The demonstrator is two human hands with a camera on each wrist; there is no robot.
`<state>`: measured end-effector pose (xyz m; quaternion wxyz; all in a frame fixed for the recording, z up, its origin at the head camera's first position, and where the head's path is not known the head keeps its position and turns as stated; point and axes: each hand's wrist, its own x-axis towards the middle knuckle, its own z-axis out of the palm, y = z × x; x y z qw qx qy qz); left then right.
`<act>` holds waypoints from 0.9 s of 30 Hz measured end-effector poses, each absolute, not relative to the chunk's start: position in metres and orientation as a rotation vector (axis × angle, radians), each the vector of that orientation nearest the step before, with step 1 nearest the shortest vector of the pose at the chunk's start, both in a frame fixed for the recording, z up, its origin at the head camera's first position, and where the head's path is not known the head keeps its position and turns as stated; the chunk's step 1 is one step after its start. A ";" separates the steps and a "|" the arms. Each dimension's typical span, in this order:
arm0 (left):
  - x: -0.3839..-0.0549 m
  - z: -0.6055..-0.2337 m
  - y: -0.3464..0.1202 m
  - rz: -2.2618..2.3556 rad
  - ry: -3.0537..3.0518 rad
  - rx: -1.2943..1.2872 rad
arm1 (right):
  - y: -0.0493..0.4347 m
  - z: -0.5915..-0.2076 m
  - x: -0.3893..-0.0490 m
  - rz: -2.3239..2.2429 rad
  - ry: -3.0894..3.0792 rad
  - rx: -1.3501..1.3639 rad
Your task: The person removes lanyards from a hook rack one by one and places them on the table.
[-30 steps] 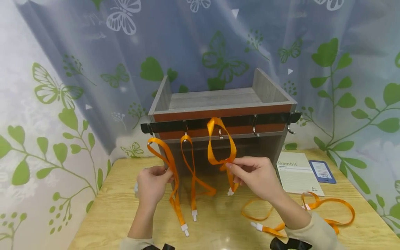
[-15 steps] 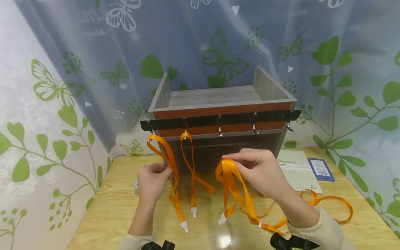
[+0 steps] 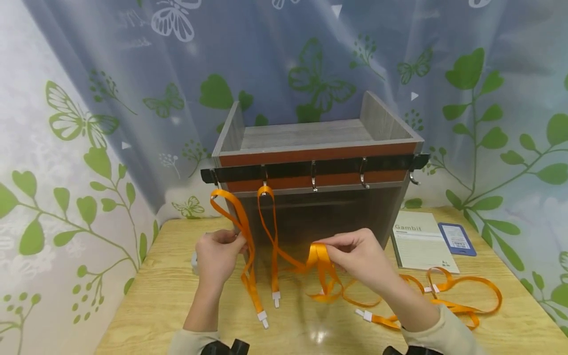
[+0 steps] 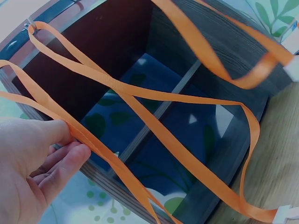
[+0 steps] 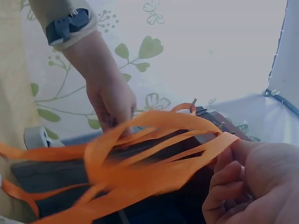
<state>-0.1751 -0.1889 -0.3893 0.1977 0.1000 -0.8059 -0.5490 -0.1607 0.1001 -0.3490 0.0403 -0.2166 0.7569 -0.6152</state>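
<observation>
An orange lanyard hangs from the leftmost hook of the black rail, its white clip low over the table. My left hand pinches its strap partway down, with thumb and fingertips at the band in the left wrist view. Beside it, a second orange lanyard hangs on the neighbouring hook. My right hand pinches a third orange lanyard by its folded top, in front of the cabinet and below the middle hook. The held strap droops in loops towards the tabletop.
The grey wooden cabinet carries the black hook rail; its hooks from the middle rightward bear nothing. More orange lanyards lie at the table's right. Behind them are a "Gambit" notepad and a blue card holder.
My right hand has brought its lanyard down from in front of the middle hook, now gripping the top fold, and the strap has sunk lower. The left hand has stayed on its strap.
</observation>
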 end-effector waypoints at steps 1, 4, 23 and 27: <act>-0.175 -0.389 -0.189 -1.535 -2.255 0.280 | 0.100 -0.351 -0.160 -1.900 2.298 -0.648; -0.177 -0.388 -0.189 -1.533 -2.252 0.272 | 0.098 -0.359 -0.156 -1.934 2.256 -0.600; -0.175 -0.390 -0.193 -1.552 -2.272 0.282 | 0.089 -0.430 -0.152 -1.974 2.094 -0.263; -0.176 -0.391 -0.190 -1.566 -2.255 0.279 | 0.090 -0.449 -0.155 -1.960 2.101 -0.182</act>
